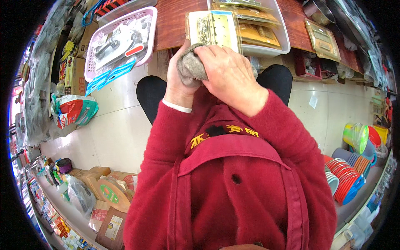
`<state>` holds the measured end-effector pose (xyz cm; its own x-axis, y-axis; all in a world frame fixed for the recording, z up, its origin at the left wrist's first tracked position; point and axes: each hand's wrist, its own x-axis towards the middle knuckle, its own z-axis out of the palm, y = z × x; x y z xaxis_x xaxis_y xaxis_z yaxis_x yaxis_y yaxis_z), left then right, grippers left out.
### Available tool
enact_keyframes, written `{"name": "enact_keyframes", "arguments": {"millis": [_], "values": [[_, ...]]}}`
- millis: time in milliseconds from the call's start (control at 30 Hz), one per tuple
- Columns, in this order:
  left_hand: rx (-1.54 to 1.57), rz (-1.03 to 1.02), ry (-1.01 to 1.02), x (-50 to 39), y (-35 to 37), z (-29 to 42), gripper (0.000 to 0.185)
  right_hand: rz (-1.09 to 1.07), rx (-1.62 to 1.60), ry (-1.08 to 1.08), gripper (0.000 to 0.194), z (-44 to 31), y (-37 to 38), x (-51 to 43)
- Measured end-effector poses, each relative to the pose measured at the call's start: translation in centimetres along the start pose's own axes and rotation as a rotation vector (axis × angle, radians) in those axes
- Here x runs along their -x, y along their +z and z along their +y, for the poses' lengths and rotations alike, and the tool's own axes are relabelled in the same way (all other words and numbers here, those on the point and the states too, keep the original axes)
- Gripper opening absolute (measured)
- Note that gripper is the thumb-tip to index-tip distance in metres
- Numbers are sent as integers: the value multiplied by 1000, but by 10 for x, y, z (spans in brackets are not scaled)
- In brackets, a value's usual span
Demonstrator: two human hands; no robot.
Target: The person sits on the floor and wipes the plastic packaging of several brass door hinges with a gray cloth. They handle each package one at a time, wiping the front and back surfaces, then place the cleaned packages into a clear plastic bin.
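Observation:
My left hand (pixel 181 81) is on the left side of a bunched grey cloth (pixel 191 67), its palm and thumb against it. From the right, my right hand (pixel 232 73) lies over the cloth, with the thumb and fingers closed on it. Just beyond both hands is a clear plastic pack with hinges and screws (pixel 215 26), near the edge of the brown wooden table (pixel 170 25). The cloth and my hands cover the pack's near end; whether my left fingers hold the pack too is hidden.
A pink plastic basket (pixel 152 34) of packaged hardware stands at the left of the table. Right of the hinge pack is a white plastic bin (pixel 284 40) with more packs. Another hardware pack (pixel 323 39) lies farther right. Stacked buckets (pixel 342 178) and cardboard boxes (pixel 109 225) stand behind me.

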<state>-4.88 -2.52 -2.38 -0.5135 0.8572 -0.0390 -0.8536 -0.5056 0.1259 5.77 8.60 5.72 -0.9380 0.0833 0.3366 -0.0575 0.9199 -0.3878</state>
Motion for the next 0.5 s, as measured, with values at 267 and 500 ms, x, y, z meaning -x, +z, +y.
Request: {"name": "enact_keyframes", "arguments": {"millis": [267,500], "values": [[140,-68,-103,-5,-5,0,50,-62,-43,-85,29,9,-23,2],[263,-235,-40,-12,-11,-13,52,-88,-221,15,49,15,-67,21]]}}
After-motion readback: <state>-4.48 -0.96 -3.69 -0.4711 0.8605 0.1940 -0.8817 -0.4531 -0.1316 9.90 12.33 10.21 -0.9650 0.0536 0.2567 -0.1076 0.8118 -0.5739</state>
